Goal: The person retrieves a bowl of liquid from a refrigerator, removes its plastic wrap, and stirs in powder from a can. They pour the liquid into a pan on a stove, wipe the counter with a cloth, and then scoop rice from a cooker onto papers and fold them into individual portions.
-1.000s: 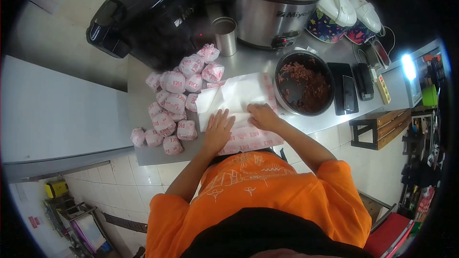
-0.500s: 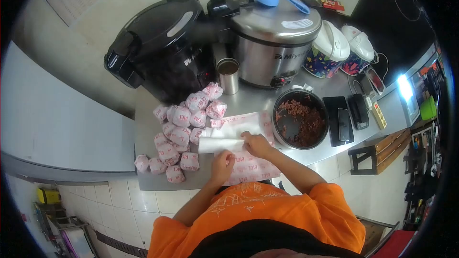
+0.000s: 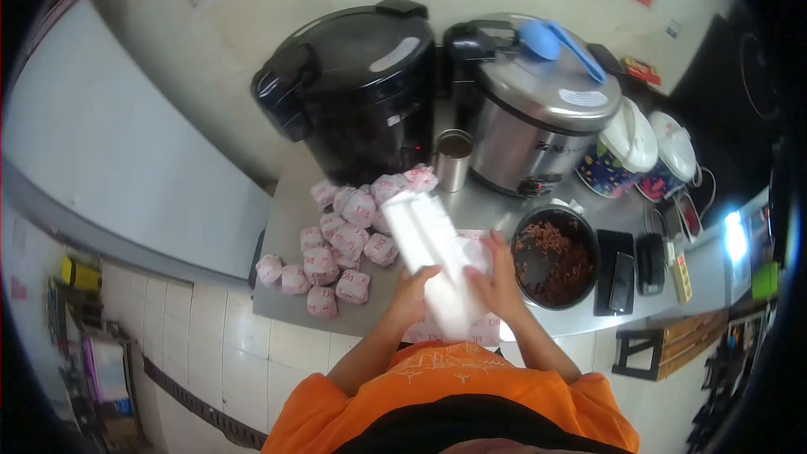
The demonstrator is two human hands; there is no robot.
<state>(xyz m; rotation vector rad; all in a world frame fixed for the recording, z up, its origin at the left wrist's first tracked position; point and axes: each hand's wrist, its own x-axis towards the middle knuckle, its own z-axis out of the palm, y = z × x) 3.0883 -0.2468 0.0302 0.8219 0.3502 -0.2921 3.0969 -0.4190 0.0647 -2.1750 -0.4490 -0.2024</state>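
Note:
A folded stack of white paper (image 3: 433, 244), blurred by motion, is raised over the counter. My left hand (image 3: 409, 292) grips its left side, thumb on top. On its right side my right hand (image 3: 496, 279) holds it with the thumb pressed on the paper. Beneath lie printed pink-and-white sheets (image 3: 479, 329), partly hidden by the paper and my hands. Several wrapped, printed bundles (image 3: 349, 240) are heaped to the left. Right of my right hand stands a dark pot (image 3: 555, 256) with reddish-brown food inside.
Behind stand a black cooker (image 3: 361, 101) and a steel cooker (image 3: 538, 109) with a blue scoop (image 3: 542, 39) on its lid. A metal cup (image 3: 452, 170) sits between them. To the right are two floral cookers, a phone (image 3: 622, 282) and a power strip (image 3: 682, 277).
The white paper has come up off the printed sheets and turned more upright, with both hands now on it. The camera view has shifted, so the surroundings appear lower and further right.

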